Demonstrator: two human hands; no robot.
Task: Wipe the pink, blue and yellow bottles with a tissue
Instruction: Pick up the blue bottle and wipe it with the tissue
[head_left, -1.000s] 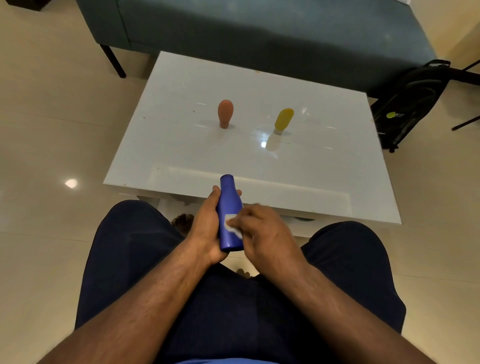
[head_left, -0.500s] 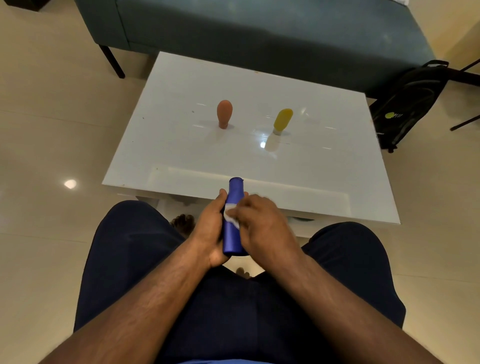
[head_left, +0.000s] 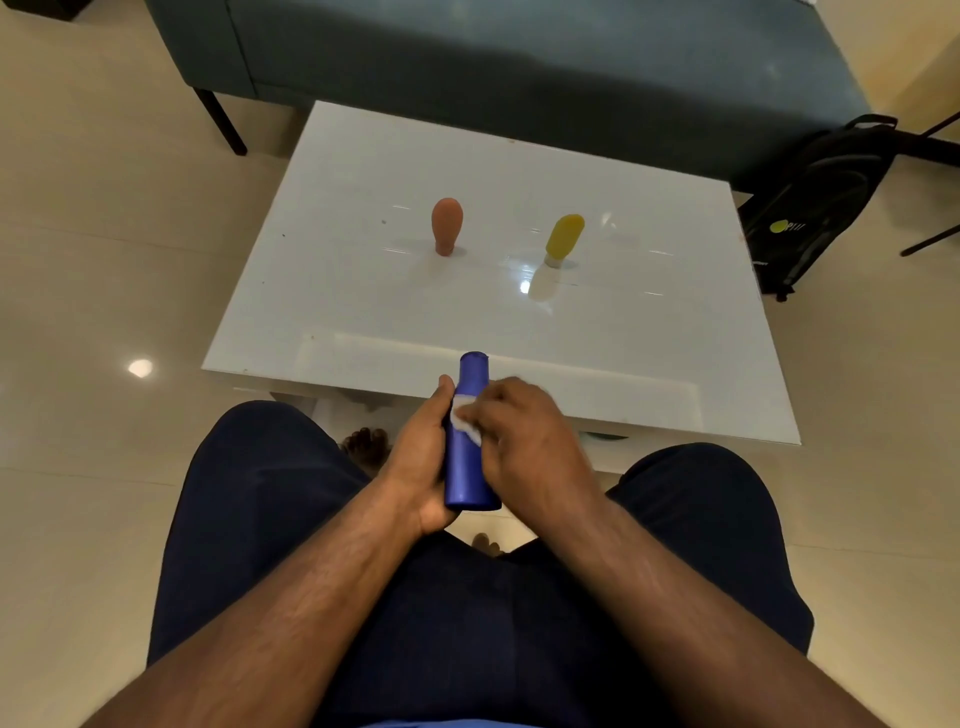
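Observation:
My left hand (head_left: 420, 457) grips the blue bottle (head_left: 466, 467) from its left side, holding it above my lap with its cap end pointing toward the table. My right hand (head_left: 524, 436) presses a small white tissue (head_left: 464, 421) against the bottle's upper half. The pink bottle (head_left: 446, 226) stands cap-down on the white table (head_left: 363, 312), left of centre. To its right the yellow bottle (head_left: 563, 240) stands cap-down and leans a little.
A dark teal sofa (head_left: 519, 67) runs behind the table. A black backpack (head_left: 815, 202) leans on the floor at the right. My legs in dark trousers fill the lower part of the view, close to the table's near edge.
My right hand has slid the tissue up the blue bottle, from its lower half toward the neck. The bottle has turned slightly in my left hand.

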